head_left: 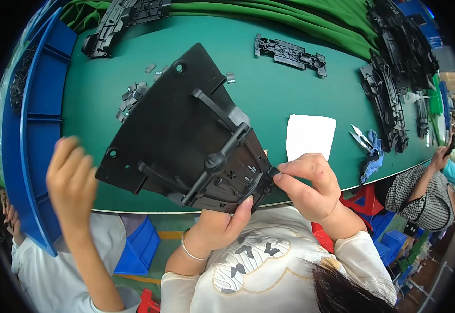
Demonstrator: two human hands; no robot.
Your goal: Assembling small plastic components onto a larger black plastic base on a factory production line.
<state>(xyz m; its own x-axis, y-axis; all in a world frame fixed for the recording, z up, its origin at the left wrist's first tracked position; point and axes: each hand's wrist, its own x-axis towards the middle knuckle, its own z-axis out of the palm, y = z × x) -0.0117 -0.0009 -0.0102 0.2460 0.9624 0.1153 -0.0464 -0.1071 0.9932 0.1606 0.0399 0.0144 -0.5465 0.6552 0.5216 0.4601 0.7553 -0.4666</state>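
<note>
A large black plastic panel with brackets, holes and a crossbar is held up, tilted, above the table. My left hand grips its narrow lower end, thumb on top and the other fingers mostly hidden beneath. At that same end, my right hand pinches a small dark piece between thumb and forefinger, against the panel's edge. Whether this piece is joined to the panel I cannot tell. Several small grey clips lie on the green table behind the panel.
A co-worker's blurred hand is raised close to the panel's left side. Blue bins line the left. White paper, scissors and a blue cloth lie right. Black frames sit farther back; another person is at far right.
</note>
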